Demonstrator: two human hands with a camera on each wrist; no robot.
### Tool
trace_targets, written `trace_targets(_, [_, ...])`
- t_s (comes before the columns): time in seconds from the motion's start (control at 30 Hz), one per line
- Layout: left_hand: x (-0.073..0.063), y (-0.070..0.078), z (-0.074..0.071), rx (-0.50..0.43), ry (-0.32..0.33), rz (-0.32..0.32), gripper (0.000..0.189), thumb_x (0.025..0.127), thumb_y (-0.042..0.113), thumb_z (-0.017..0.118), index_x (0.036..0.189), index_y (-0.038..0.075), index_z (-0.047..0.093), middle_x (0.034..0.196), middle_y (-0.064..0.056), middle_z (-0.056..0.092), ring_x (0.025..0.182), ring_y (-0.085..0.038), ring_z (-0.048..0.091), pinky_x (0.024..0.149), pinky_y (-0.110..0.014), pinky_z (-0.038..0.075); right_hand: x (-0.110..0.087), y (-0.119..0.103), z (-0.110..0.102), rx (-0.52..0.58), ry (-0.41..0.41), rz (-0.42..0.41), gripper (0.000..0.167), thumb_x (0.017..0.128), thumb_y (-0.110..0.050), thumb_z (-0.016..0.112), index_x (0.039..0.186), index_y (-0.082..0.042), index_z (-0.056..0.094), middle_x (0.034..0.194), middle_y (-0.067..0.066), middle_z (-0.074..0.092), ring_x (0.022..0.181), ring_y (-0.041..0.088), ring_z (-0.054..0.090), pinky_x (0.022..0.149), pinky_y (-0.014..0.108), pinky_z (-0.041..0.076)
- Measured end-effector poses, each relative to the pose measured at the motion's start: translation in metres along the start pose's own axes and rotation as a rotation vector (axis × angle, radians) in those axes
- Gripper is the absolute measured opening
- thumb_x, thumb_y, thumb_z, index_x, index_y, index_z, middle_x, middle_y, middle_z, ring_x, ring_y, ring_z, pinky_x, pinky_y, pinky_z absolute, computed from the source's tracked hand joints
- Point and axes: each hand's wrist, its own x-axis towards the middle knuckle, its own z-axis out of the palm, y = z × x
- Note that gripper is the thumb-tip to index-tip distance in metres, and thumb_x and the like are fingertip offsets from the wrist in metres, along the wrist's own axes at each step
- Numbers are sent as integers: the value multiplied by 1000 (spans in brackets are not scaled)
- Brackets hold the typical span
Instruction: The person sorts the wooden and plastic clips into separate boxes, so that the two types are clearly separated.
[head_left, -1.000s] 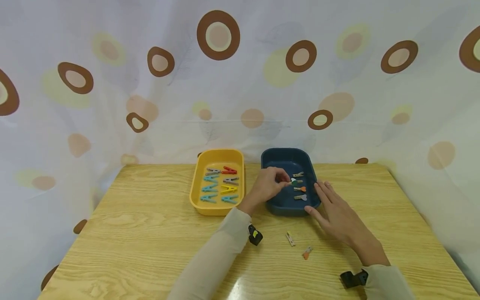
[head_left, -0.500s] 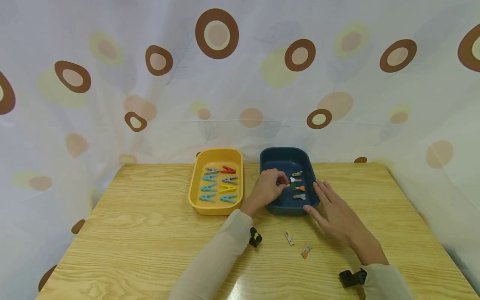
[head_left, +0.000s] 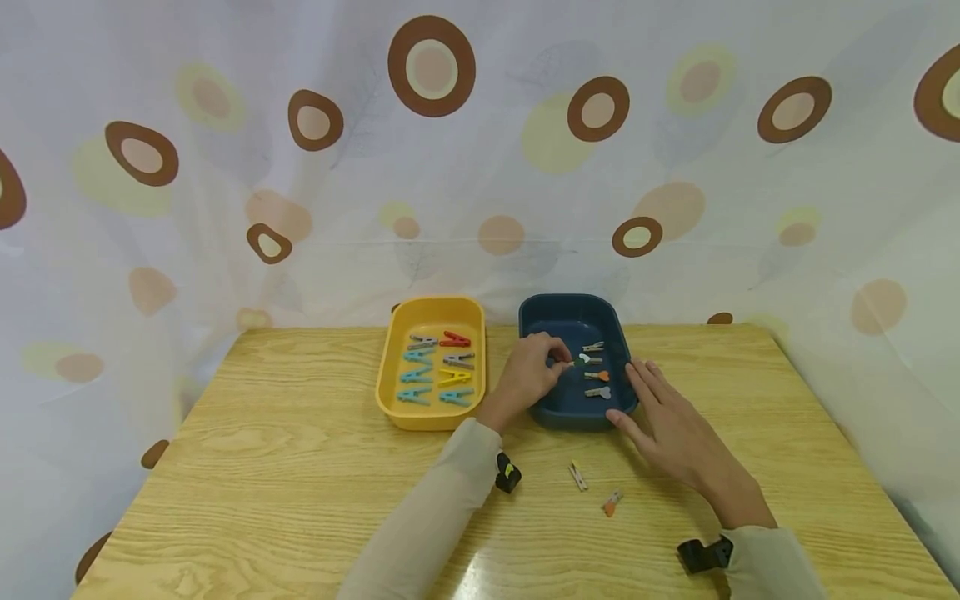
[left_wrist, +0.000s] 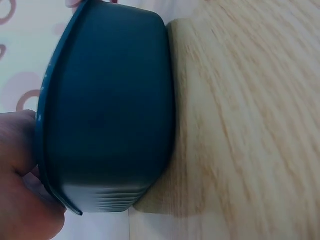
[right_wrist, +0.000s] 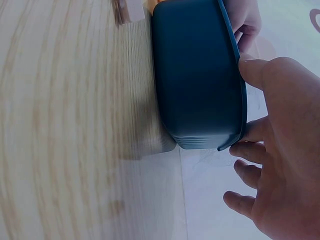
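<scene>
My left hand reaches over the dark blue tray and pinches a small green clothespin at its fingertips, mostly covered by them. Right of it, inside the tray, small wooden clothespins lie in a column: one with a grey heart, one with an orange heart, one with a white heart, and another at the far end. My right hand rests on the tray's right rim, fingers extended and thumb at the front corner. In the left wrist view the tray wall hides the fingertips.
Left of the blue tray stands a yellow tray with several larger plastic clothespins in blue, grey, red and yellow. On the wooden table, in front of the blue tray, lie a yellow-tipped clothespin and an orange-heart clothespin. A patterned curtain hangs behind.
The left hand has drawn slightly left with the green clothespin, lowered into the tray, and the white-heart clothespin shows more fully. The right hand stays on the rim.
</scene>
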Motion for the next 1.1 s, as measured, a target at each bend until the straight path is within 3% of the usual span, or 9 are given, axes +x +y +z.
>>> trace_targets(0.33, [1,0,6,112,-6,9,4,98,19,73,100,18,77,98,4,66,96,-15,60,90,-29,49,0,2,0,0,-2,8,87,104,-56,51,161,3,21,168,23,20,155,42,15,117,64,25])
trace_targets(0.5, [2,2,8,197,-16,7,9,98,19,73,106,16,78,101,3,68,98,-16,60,92,-30,48,0,1,0,11,-5,5,87,105,-56,51,161,3,21,168,23,19,154,43,15,117,64,25])
trace_targets(0.63, [3,2,9,203,-21,-2,13,98,18,73,110,15,77,105,3,69,100,-17,60,95,-32,48,0,1,0,10,-9,9,87,105,-56,50,161,4,21,168,23,18,154,43,15,117,64,24])
trace_targets(0.73, [1,2,7,157,-20,4,14,98,18,73,111,14,77,106,2,69,100,-16,61,93,-31,49,0,0,1,6,-8,10,87,104,-56,51,161,4,22,168,23,19,154,42,15,117,64,24])
trace_targets(0.93, [-6,5,-3,-26,-19,33,15,98,14,72,112,10,76,106,0,68,99,-18,64,88,-28,52,0,-1,1,-2,-6,4,87,105,-56,50,161,4,22,168,23,20,154,42,15,117,64,25])
trace_targets(1.1, [-16,9,-12,-147,3,104,15,97,11,73,111,6,75,107,-3,70,103,-23,67,92,-29,53,1,0,0,-10,-1,-3,87,105,-55,50,161,4,22,167,23,19,154,43,16,117,64,25])
